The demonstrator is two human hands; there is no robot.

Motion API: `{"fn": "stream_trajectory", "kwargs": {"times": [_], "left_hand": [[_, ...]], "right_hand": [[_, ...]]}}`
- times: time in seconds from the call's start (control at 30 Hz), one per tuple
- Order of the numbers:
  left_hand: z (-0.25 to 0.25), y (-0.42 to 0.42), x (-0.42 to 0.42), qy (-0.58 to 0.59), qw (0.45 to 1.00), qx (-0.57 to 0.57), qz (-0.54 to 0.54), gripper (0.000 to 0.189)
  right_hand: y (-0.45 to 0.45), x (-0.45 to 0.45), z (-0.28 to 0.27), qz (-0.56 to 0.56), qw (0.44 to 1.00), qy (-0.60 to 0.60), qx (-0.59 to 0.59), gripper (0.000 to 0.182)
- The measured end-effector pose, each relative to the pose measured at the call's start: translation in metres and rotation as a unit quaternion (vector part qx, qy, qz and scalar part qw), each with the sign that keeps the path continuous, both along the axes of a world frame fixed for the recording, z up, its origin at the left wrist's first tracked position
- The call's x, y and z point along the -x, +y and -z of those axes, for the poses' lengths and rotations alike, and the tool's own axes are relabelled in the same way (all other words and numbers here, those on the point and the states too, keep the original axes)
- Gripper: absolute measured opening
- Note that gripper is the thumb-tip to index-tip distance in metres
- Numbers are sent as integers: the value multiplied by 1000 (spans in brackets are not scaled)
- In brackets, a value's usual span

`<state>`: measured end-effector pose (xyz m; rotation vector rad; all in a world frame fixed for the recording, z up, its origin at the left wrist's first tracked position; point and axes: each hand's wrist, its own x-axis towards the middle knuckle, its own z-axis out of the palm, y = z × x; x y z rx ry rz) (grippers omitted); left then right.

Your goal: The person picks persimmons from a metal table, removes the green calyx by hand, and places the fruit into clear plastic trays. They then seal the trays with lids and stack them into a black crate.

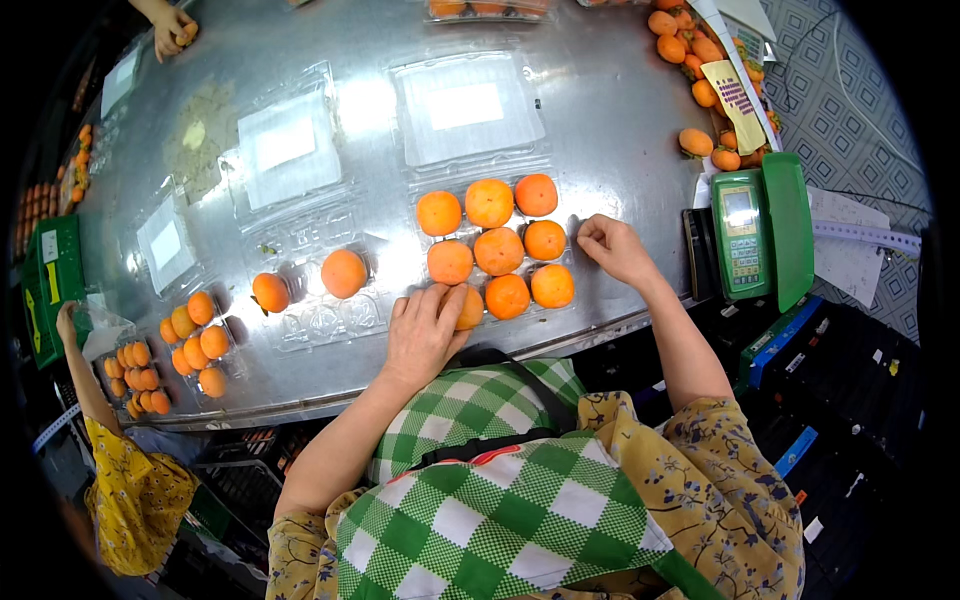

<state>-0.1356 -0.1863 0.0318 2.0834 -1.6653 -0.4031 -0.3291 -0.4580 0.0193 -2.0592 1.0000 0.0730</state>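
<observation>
My left hand lies over a persimmon at the near left corner of a clear plastic tray, its fingers around the fruit. Several more persimmons fill the tray in rows, such as an orange one in the middle. To the right of the tray, my right hand is held above the metal table with its fingers curled and nothing visible in them. A second clear tray on the left holds two persimmons, one of them large.
Open clear clamshells with white liners lie farther back on the metal table. A green scale stands at the right, below a pile of persimmons. At left are filled trays and a co-worker's arm; another person's hand holds fruit.
</observation>
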Motion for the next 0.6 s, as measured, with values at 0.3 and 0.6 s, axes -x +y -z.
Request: {"fn": "stream_trajectory", "kwargs": {"times": [0.3,0.6], "left_hand": [[1,-8,-7,93,984,75,-132,54],[-16,-45,-27,43,997,-6,-63,53]], "right_hand": [[59,-54,-42,-211,941,-161,209,36],[59,-85,-42,-451,799,-77,390,30]]}}
